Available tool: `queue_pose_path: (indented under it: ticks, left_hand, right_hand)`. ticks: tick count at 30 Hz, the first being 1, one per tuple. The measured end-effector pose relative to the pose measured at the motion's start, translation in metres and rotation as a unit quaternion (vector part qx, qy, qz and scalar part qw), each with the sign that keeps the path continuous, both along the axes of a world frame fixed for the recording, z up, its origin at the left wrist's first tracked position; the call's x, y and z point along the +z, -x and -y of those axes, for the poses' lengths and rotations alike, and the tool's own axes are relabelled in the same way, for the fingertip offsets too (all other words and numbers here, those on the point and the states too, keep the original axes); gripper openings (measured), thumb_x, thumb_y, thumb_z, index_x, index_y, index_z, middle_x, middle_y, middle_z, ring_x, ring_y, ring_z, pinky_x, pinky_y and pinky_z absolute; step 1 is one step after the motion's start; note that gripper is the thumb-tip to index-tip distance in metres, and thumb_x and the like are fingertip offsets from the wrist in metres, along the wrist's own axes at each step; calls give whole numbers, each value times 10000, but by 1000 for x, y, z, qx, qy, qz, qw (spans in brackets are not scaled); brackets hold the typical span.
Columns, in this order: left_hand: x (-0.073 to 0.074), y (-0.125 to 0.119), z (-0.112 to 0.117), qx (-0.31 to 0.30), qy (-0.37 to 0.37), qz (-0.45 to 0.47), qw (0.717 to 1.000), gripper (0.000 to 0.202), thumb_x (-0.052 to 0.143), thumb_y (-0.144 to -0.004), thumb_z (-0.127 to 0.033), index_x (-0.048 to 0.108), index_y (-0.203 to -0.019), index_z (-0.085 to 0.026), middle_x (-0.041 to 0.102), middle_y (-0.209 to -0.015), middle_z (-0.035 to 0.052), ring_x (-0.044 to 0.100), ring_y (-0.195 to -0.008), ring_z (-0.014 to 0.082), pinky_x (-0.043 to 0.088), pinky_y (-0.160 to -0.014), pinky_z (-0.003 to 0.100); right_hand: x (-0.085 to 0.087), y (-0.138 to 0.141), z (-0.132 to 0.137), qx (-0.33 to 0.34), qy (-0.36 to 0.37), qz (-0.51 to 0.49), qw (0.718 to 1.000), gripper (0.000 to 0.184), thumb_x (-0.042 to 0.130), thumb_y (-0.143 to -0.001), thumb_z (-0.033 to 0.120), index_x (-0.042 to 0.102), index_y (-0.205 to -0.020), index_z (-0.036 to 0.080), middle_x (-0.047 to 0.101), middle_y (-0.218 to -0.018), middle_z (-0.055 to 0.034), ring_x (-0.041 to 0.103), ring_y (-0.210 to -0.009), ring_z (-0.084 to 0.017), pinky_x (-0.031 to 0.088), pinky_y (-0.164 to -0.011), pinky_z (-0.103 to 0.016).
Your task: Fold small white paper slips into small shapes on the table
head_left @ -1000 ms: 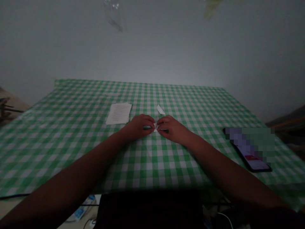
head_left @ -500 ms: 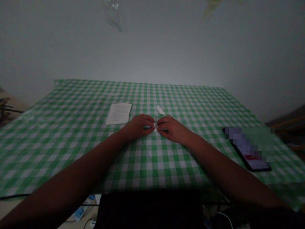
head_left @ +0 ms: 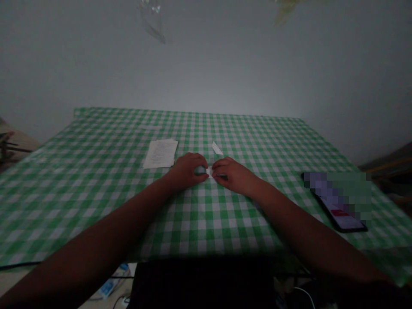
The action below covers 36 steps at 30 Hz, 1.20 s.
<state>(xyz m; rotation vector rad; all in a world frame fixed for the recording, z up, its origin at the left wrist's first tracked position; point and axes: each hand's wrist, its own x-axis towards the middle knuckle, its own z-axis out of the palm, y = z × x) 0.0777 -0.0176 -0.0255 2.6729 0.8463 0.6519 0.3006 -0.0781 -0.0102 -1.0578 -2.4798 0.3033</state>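
Note:
My left hand [head_left: 188,170] and my right hand [head_left: 232,174] rest close together on the green checked tablecloth [head_left: 96,189], fingertips nearly meeting. Both are curled in a pinch on a small white piece of paper [head_left: 209,171] that lies between them; most of it is hidden under the fingers. A second small white paper scrap [head_left: 217,148] lies just beyond my right hand. A stack of white sheets [head_left: 160,153] lies beyond and to the left of my left hand.
A phone [head_left: 337,206] with a lit screen lies at the right of the table. A dark object [head_left: 202,283] sits at the near edge. The pale wall [head_left: 206,64] rises behind the table. Cables and a small packet [head_left: 111,285] show below the near-left edge.
My left fingers have curled a little more over the small paper. Otherwise the hands have hardly moved.

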Motion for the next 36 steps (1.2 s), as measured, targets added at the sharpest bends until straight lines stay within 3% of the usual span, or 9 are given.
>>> queue_pose_path:
  ticks: [12, 15, 20, 27, 32, 36]
  left_hand:
    - [7, -3, 12, 84, 10, -37, 996, 236, 720, -753, -339, 692, -976, -265, 634, -1194, 18, 529, -1119, 265, 385, -1000, 461]
    - [7, -3, 13, 99, 12, -39, 994, 249, 728, -744, -349, 699, -981, -280, 619, -1225, 20, 514, -1150, 284, 378, -1003, 489]
    - [6, -4, 13, 112, 19, -39, 993, 271, 748, -727, -371, 696, -980, -289, 609, -1253, 25, 508, -1171, 302, 374, -1002, 518]
    - [8, -4, 14, 115, 6, -35, 993, 385, 749, -727, -360, 624, -1066, -229, 619, -1240, 60, 508, -1171, 300, 390, -1002, 498]
    - [8, -2, 15, 94, -5, -38, 995, 269, 731, -757, -366, 688, -1007, -277, 619, -1256, 29, 491, -1200, 303, 364, -1016, 506]
    - [9, -3, 16, 102, -1, -55, 993, 305, 737, -752, -388, 707, -1038, -285, 617, -1284, 32, 485, -1219, 325, 337, -1035, 553]
  right_hand:
    - [8, 4, 6, -8, 7, 18, 1000, 146, 555, -907, 133, 690, -939, 177, 687, -1049, -78, 608, -1029, -206, 424, -982, -391]
    - [8, 6, 8, -18, 6, 35, 999, 160, 560, -908, 161, 676, -1017, 173, 681, -1075, -89, 602, -1037, -222, 427, -985, -409]
    - [6, 10, 10, -32, -17, 54, 998, 319, 559, -909, 190, 609, -1223, 168, 637, -1256, -128, 562, -1124, -263, 420, -997, -462]
    - [7, 11, 12, -43, -9, 79, 996, 310, 552, -918, 201, 624, -1215, 153, 666, -1221, -125, 560, -1090, -266, 444, -947, -447]
    - [8, 10, 14, -43, -4, 79, 996, 330, 545, -917, 193, 617, -1239, 187, 670, -1221, -99, 556, -1087, -260, 444, -939, -436]
    - [9, 10, 15, -51, 0, 81, 995, 347, 548, -916, 195, 607, -1258, 198, 665, -1243, -90, 548, -1081, -267, 446, -931, -440]
